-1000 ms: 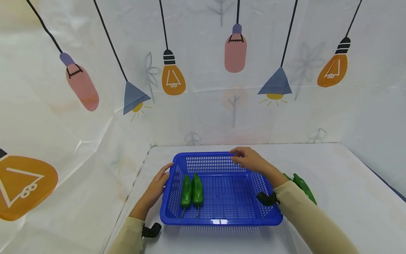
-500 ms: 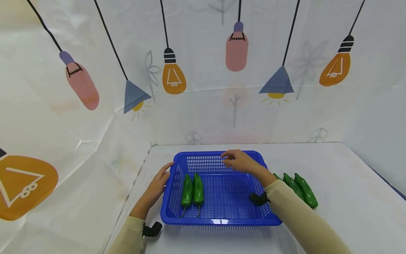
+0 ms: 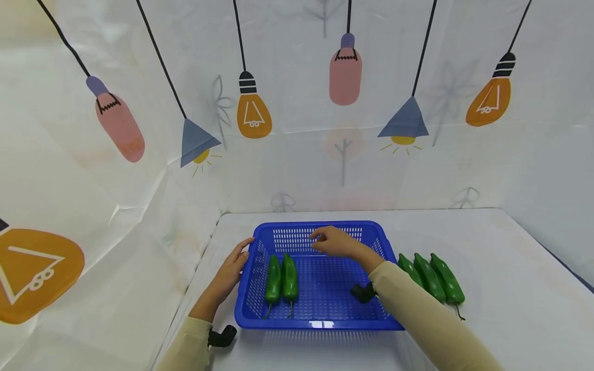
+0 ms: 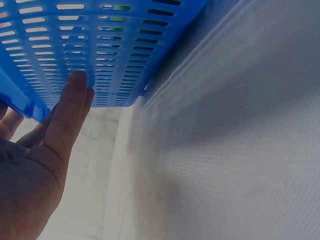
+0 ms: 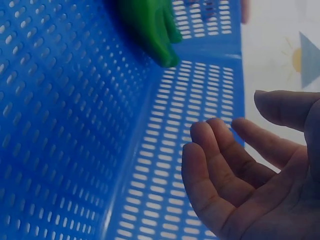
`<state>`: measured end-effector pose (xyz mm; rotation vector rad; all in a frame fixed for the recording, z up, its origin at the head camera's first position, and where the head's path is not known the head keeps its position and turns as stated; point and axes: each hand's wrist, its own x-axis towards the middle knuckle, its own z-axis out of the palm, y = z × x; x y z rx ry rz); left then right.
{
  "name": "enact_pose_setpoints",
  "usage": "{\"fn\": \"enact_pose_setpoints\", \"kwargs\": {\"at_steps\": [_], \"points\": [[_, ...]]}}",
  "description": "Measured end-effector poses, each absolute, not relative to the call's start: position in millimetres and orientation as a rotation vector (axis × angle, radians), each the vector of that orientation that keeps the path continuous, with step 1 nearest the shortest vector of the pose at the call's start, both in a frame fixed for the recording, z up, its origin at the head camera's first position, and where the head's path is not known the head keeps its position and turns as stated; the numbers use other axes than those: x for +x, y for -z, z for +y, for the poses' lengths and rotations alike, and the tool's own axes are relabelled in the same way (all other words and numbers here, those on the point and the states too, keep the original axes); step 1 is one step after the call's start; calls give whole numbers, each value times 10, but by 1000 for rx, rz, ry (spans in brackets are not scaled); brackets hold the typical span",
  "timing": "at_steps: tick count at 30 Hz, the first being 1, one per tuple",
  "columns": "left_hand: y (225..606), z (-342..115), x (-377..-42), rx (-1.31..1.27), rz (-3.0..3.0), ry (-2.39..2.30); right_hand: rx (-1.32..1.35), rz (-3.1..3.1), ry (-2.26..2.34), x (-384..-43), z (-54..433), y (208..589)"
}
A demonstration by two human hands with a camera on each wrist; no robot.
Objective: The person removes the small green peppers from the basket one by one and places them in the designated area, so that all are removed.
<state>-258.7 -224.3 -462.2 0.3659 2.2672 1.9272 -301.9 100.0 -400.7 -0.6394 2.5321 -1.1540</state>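
Note:
A blue perforated plastic basket (image 3: 320, 325) stands on the white table, with two long green peppers (image 3: 281, 279) side by side in its left part. My left hand (image 3: 227, 275) touches the basket's left side. In the left wrist view its straight fingers (image 4: 70, 115) lie against the slotted outer wall. Over the back part of the basket is my right hand (image 3: 336, 242), holding nothing. The right wrist view shows its fingers (image 5: 215, 180) loosely bent and the thumb apart from them, with the peppers (image 5: 150, 25) farther along the basket.
Three more green peppers (image 3: 431, 278) lie on the table (image 3: 510, 309) right of the basket, partly covered by the right sleeve (image 3: 427, 314). A white sheet (image 3: 301, 170) printed with lamps hangs behind and at the left.
My right hand has moved left and slightly nearer over the basket, and its sleeve uncovers more of the peppers on the table. The left hand and the basket have stayed put.

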Motion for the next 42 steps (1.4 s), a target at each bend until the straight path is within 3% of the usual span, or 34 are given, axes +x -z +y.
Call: {"fn": "enact_pose_setpoints", "kwargs": {"at_steps": [22, 42], "points": [[4654, -2254, -2599, 369, 2257, -1939, -662, 2612, 895, -3061, 623, 4215], [4643, -2245, -2606, 342, 2265, -1941, -498, 2526, 856, -3054, 376, 4310]]}}
